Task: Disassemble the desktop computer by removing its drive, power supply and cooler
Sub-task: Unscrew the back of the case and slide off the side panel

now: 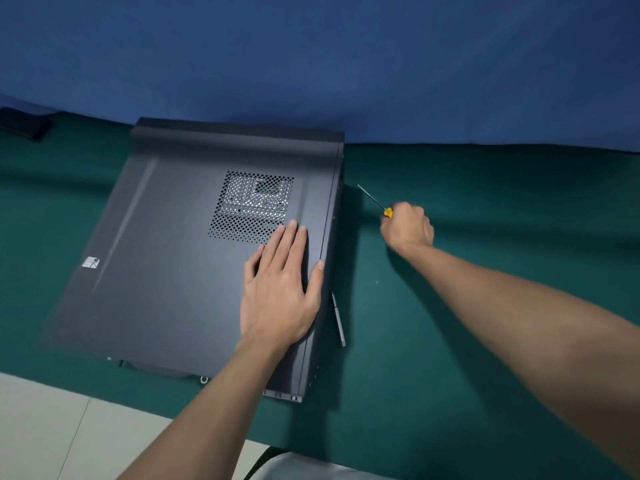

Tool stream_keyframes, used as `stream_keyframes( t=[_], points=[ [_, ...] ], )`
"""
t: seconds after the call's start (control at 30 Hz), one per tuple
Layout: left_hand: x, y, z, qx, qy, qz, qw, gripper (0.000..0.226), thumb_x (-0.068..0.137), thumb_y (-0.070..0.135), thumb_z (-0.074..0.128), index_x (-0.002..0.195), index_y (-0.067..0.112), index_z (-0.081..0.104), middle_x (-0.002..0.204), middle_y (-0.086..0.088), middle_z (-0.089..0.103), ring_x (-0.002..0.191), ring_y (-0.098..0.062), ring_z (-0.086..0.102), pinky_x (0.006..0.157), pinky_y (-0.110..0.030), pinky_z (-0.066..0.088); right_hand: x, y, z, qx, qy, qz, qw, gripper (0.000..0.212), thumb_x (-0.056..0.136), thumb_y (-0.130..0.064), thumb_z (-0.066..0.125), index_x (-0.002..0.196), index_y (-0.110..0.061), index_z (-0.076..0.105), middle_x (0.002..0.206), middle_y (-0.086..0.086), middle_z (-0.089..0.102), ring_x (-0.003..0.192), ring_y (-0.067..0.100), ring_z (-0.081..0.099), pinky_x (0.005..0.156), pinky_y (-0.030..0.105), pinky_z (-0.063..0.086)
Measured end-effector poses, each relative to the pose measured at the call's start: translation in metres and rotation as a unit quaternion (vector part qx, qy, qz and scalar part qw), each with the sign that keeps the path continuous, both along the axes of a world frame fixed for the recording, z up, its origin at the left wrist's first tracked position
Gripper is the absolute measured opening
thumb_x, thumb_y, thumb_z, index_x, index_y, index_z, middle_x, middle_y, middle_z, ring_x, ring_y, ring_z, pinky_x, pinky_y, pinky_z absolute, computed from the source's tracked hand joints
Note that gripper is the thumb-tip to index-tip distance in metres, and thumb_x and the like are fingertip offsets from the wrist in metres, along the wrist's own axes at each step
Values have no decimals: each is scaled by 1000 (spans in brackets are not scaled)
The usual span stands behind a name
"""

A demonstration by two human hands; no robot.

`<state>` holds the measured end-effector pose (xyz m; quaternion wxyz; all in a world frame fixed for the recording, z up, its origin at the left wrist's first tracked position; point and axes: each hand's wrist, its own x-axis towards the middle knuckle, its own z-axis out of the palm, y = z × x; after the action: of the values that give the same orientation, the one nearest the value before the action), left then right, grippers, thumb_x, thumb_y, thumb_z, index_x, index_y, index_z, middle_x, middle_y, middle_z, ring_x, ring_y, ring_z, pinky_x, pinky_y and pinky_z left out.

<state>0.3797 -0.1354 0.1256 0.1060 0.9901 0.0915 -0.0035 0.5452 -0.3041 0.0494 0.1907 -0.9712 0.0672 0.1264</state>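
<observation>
screwdriver (373, 199) work comes first, by the look of it. the right grip (408, 227) is closed around the yellow handle, and the thin shaft points away from it toward the desktop computer (166, 258), its tip near the case but not touching. the computer lies on its side on the green surface (485, 188), just left of that grip. its side panel (180, 299) is still on, so the parts to come out are hidden inside. the left grip (280, 296) lies flat and open on the panel, fingertips at the vent grille (252, 202) and thumb at the panel's edge.

to do this well, seat the tip squarely in a panel screw before turning and keep the shaft in line with it. press down with the left grip so the case cannot slide on the cloth. a grey strip (338, 320) lies beside that grip, and i cannot tell what it is.
</observation>
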Motion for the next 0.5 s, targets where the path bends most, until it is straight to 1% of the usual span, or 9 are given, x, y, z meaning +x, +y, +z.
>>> stream_keyframes(
  t=[0.1, 0.2, 0.3, 0.37, 0.43, 0.5],
  points=[
    [-1, -1, 1, 0, 1, 4, 1000, 61, 100, 51, 24, 153, 20, 29, 160, 6, 23, 148, -7, 12, 117, -30, 9, 3, 4, -12, -40, -32, 27, 998, 19, 84, -10, 46, 93, -8, 62, 101, 16, 60, 89, 41, 60, 69, 36, 37],
    [-1, -1, 1, -9, 1, 5, 1000, 62, 100, 52, 23, 153, 21, 28, 160, 7, 22, 149, -6, 11, 118, -32, 12, 2, 1, -23, -50, 10, 35, 998, 20, 84, -10, 46, 97, -10, 61, 104, 15, 59, 94, 40, 59, 71, 36, 36],
    [-1, 0, 1, -9, -1, 4, 1000, 62, 100, 52, 22, 153, 21, 28, 160, 7, 21, 149, -5, 10, 118, -32, 12, 2, 3, -25, -34, 40, 29, 998, 17, 87, -17, 49, 100, -10, 58, 108, 14, 58, 97, 39, 59, 71, 35, 37],
    [-1, 0, 2, -10, -3, 4, 1000, 62, 99, 52, 23, 153, 21, 29, 160, 7, 22, 148, -6, 10, 118, -32, 12, 1, 4, -20, -26, 52, 12, 998, 21, 90, -27, 53, 102, -10, 58, 112, 15, 58, 99, 39, 58, 73, 36, 39],
    [-1, 0, 2, -14, -7, 4, 1000, 62, 99, 52, 23, 152, 20, 30, 160, 7, 23, 148, -6, 12, 117, -32, 12, -5, 4, -12, -5, 56, -23, 998, 27, 90, -32, 55, 105, -10, 57, 114, 15, 59, 101, 39, 58, 75, 37, 42],
    [-1, 0, 2, -16, -9, 2, 1000, 62, 99, 53, 22, 153, 21, 29, 160, 7, 22, 148, -6, 11, 118, -33, 11, -16, 3, -2, 44, 55, -76, 995, 30, 90, -33, 57, 108, -10, 55, 116, 15, 59, 103, 39, 57, 77, 37, 43]
  ],
)
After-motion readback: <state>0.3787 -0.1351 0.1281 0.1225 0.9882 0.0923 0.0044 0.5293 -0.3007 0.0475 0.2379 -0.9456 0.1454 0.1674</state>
